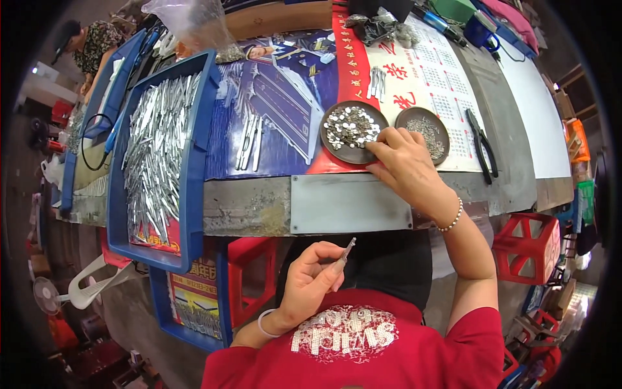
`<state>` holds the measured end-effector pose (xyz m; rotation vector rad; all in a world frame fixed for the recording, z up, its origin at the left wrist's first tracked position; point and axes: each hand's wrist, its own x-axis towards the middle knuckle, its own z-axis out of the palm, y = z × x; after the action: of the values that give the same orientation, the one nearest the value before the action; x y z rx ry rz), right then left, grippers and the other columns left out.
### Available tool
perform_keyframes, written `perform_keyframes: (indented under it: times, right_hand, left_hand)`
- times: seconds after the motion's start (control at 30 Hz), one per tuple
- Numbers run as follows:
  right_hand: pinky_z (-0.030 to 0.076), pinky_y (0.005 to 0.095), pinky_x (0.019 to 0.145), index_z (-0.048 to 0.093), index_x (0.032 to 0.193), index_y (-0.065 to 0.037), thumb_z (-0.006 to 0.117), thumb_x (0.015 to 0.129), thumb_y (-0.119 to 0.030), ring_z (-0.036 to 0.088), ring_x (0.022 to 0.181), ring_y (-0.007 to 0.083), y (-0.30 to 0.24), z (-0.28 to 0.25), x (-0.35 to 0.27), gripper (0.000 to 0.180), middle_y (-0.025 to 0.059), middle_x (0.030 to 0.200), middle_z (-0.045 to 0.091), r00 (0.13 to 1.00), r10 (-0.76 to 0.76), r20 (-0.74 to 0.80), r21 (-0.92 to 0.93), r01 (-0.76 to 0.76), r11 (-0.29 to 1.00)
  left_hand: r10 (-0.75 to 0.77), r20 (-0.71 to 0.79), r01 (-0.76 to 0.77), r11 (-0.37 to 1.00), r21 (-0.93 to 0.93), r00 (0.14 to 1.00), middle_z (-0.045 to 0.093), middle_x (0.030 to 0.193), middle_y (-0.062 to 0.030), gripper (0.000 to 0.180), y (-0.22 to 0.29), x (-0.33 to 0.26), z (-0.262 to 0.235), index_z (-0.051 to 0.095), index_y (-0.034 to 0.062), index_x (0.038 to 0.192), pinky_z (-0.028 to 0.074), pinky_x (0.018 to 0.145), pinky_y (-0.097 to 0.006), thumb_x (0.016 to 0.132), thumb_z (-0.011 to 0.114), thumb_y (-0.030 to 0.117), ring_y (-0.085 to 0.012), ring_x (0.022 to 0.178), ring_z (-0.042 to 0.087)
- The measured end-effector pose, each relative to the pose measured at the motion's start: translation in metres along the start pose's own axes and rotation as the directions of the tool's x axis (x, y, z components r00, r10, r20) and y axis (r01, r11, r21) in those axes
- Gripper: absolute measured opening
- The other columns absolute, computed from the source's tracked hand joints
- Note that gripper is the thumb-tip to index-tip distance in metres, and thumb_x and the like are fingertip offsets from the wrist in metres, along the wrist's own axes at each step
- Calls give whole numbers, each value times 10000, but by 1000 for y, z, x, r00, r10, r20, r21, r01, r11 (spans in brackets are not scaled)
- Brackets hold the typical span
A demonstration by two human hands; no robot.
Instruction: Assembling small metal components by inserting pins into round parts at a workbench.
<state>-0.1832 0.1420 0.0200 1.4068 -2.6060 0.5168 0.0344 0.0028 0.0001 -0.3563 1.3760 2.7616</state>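
Observation:
My left hand (310, 279), in front of my shirt below the table edge, pinches a slim silver metal piece (348, 249) between thumb and fingertips; its tip points up. My right hand (407, 161) is at the brown round dish of shiny metal discs (350, 126). Its index fingertip touches the discs near the right rim, the thumb lies apart from it by the dish's edge, and no held thing shows. The other fingers curl beside a smaller brown dish (442, 152) of tiny metal parts (424, 133), which they partly cover.
A long blue tray (208, 104) heaped with narrow silver metal strips (159, 142) overhangs the table's left front. Several strips (249, 142) lie on the blue poster. Black-handled pliers (481, 146) rest on the right. Red stools (528, 246) stand below, and another person (97, 48) is at far left.

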Motion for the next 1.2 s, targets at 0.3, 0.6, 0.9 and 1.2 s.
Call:
perform_keyframes:
  times: [0.3, 0.6, 0.9, 1.2]
  right_hand:
    - [383, 365, 758, 557, 765, -47, 635, 737, -73, 514, 833, 260, 1, -3, 7, 87, 91, 830, 522, 997, -72, 36, 33, 71, 997]
    - [473, 283, 607, 572, 799, 0, 633, 726, 51, 594, 660, 212, -74, -11, -58, 107, 93, 733, 594, 983, 133, 126, 792, -181, 583]
    - [487, 270, 647, 582, 822, 6, 628, 735, 83, 614, 716, 178, -102, 10, -92, 125, 94, 786, 623, 945, 323, 53, 896, -188, 402]
    - [464, 274, 628, 574, 812, -21, 690, 714, 63, 579, 677, 197, -101, 13, -102, 173, 92, 761, 599, 951, 289, -110, 795, -91, 600]
  left_hand:
    - [-19, -7, 19, 999, -27, 1000, 496, 1013, -95, 148, 0, 2, -2, 509, -19, 1043, 370, 529, -199, 896, 497, -35, -84, 603, 451]
    - [18, -111, -15, 1000, 22, 994, 548, 921, -63, 135, -1, 7, 1, 508, -2, 1041, 362, 494, -194, 906, 504, -12, -72, 583, 481]
    - [-15, 3, 15, 999, 31, 1000, 547, 864, -17, 215, -11, 4, 4, 501, 0, 1141, 366, 544, -175, 928, 490, 26, -52, 645, 474]
    - [-24, 45, 21, 996, 81, 999, 518, 936, -37, 242, -12, -1, 12, 502, -11, 1167, 368, 553, -179, 928, 472, 5, -62, 656, 478]
